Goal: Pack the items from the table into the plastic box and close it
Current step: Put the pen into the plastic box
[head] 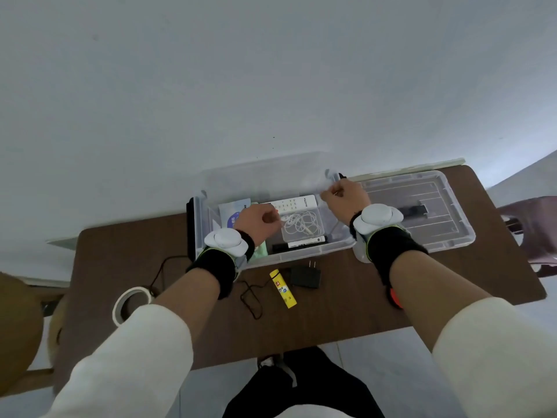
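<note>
Your left hand (259, 223) curls its fingers by the earphones (303, 223) in the plastic box (301, 255), grip unclear, while your right hand (346, 199) pinches its rim.

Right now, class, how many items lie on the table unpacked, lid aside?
4: tape roll at left; yellow glue stick and black plug adapter before the plastic box; an orange item half hidden under the right forearm. Others may be hidden.

Single head-worn wide-angle camera is looking forward and steeply down at the desk (346, 312) from close above; pale wall (271, 70) is filling the upper half.
</note>
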A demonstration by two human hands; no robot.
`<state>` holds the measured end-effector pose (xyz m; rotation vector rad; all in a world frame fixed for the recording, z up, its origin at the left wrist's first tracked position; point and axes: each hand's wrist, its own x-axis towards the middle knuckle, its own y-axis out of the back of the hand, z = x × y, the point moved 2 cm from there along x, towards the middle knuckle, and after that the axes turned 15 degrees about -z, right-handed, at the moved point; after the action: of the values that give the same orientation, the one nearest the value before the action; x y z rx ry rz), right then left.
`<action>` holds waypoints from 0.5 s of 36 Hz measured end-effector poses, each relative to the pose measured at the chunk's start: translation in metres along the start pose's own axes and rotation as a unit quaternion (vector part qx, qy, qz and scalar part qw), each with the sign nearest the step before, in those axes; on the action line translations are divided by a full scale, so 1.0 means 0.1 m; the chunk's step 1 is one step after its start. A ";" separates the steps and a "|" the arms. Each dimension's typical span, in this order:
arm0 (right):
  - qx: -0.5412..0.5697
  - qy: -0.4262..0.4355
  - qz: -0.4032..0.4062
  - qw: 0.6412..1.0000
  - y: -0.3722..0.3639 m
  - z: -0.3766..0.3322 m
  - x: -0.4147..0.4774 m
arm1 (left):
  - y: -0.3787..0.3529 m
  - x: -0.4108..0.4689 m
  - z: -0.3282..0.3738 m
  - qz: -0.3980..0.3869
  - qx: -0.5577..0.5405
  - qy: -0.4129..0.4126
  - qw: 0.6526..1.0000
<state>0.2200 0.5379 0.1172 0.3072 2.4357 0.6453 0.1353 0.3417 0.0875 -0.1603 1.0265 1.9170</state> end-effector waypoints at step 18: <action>0.017 -0.002 0.005 1.000 -0.57 -0.12 -0.81 | -0.01 -0.77 -0.17 0.088 -0.077 -0.072 0.991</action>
<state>0.2732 0.4555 0.1363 0.3342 2.4449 0.6062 0.1744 0.2787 0.1133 -0.0182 0.8188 2.1347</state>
